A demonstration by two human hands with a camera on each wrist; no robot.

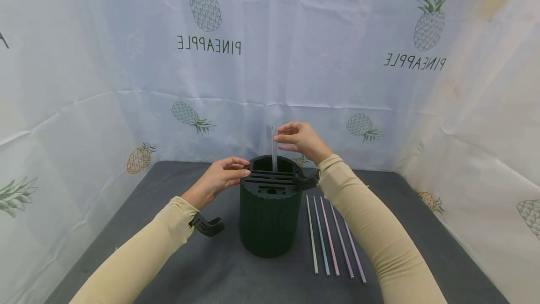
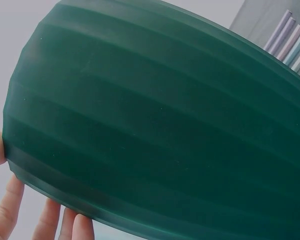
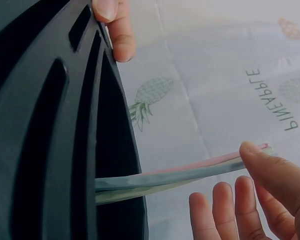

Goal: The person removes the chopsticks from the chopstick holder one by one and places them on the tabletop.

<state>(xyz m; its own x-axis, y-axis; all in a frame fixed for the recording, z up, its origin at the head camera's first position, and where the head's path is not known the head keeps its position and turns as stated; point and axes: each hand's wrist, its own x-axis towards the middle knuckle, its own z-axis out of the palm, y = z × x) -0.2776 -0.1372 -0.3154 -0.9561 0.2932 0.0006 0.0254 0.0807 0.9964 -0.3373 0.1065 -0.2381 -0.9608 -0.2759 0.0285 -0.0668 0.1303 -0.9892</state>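
A dark green, round utensil holder (image 1: pixel 270 224) with a black slotted top (image 1: pixel 270 179) stands upright on the table. My left hand (image 1: pixel 220 178) holds it by the left rim; in the left wrist view its fingers (image 2: pixel 49 217) lie along the green wall. Thin pastel chopsticks (image 1: pixel 274 154), coloured pink, blue and pale green, stand in the big back opening. Near their upper ends, my right hand (image 1: pixel 301 140) pinches them between thumb (image 3: pixel 270 170) and fingers. Their lower ends are hidden inside the holder.
Several more pastel chopsticks (image 1: pixel 329 236) lie side by side on the dark grey table (image 1: pixel 190 266), right of the holder. A white curtain (image 1: pixel 270 74) with pineapple prints hangs behind and at both sides. Each wrist wears a black strap mount (image 1: pixel 206 225).
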